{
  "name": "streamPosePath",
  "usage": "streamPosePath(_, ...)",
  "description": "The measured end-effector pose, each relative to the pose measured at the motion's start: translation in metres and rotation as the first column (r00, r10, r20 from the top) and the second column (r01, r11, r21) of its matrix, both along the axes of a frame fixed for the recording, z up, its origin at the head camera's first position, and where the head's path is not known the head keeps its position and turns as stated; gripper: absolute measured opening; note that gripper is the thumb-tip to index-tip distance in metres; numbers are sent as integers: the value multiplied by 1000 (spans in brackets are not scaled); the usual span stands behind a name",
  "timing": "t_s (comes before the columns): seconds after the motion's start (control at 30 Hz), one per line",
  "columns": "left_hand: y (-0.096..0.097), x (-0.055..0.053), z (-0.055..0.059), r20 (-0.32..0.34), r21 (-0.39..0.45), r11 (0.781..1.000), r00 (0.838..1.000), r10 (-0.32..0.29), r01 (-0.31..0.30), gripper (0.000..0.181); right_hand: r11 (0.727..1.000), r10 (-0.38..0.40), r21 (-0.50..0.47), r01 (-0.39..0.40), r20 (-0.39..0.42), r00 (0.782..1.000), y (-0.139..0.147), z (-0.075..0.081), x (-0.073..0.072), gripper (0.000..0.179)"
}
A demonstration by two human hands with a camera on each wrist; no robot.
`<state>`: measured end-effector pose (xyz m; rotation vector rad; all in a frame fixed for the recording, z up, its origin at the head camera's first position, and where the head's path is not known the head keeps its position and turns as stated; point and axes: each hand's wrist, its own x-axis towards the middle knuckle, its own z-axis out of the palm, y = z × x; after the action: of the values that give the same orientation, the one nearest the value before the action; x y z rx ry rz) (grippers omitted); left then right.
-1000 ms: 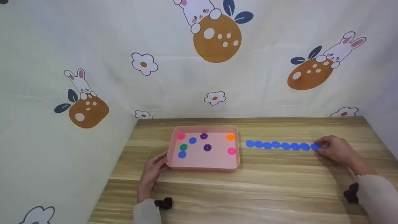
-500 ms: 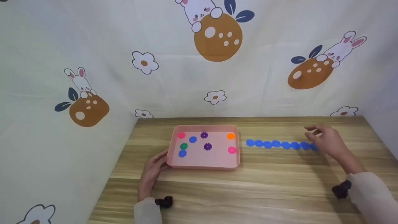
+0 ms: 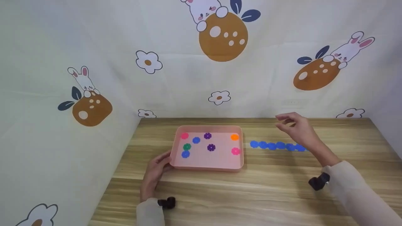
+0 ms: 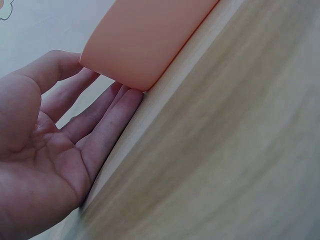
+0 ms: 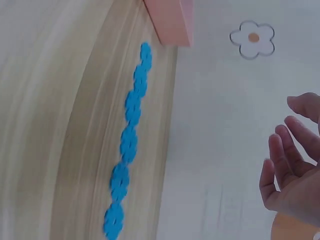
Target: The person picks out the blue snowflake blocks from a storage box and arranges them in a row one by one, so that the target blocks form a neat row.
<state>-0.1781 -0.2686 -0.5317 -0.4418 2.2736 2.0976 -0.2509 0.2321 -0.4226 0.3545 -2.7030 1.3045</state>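
Observation:
A row of blue flower-shaped discs lies on the wood-grain table, running rightward from near the pink tray. My right hand is raised above the far side of the row, its fingers loosely bent with nothing between them. It covers the row's right end in the head view. In the right wrist view several discs touch or nearly touch one another. My left hand touches the tray's near left corner from outside. Its fingers look fairly straight, and some tips are hidden behind the tray wall.
Inside the tray are loose discs: purple, green, orange, pink and blue. A patterned cloth with rabbits hangs behind the table and along its sides.
My right hand has let go of the rightmost blue disc, lifted, and moved left over the row toward the tray. The left hand, tray and discs stay put; the head view shifts slightly.

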Motion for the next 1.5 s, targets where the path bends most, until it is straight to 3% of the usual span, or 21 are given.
streamPosePath(0.43, 1, -2, 1, 44, -13, 1000, 999, 10, -9, 40, 994, 110, -23, -109, 70, 991, -79, 18, -14, 32)
streamPosePath(0.63, 0, 0, 2, 38, 2, 1000, 999, 0, 0, 40, 990, 139, -26, -137, 105, 985, -114, 26, -22, 33)
streamPosePath(0.87, -1, -2, 1, -24, 72, 997, 1000, 0, 2, 39, 987, 156, -48, -151, 140, 978, -150, 25, -29, 35)
streamPosePath(1.07, 0, -2, 1, 8, 40, 999, 1000, 3, -3, 39, 982, 179, -89, -165, 181, 967, -180, 18, -35, 36)
streamPosePath(1.3, 0, 0, 2, 22, 22, 1000, 1000, -2, 1, 39, 980, 183, -109, -164, 185, 966, -213, 0, -40, 33)
streamPosePath(1.5, -1, -1, 2, 19, 36, 999, 1000, 0, -1, 37, 980, 175, -141, -140, 287, 942, -239, -19, -39, 34)
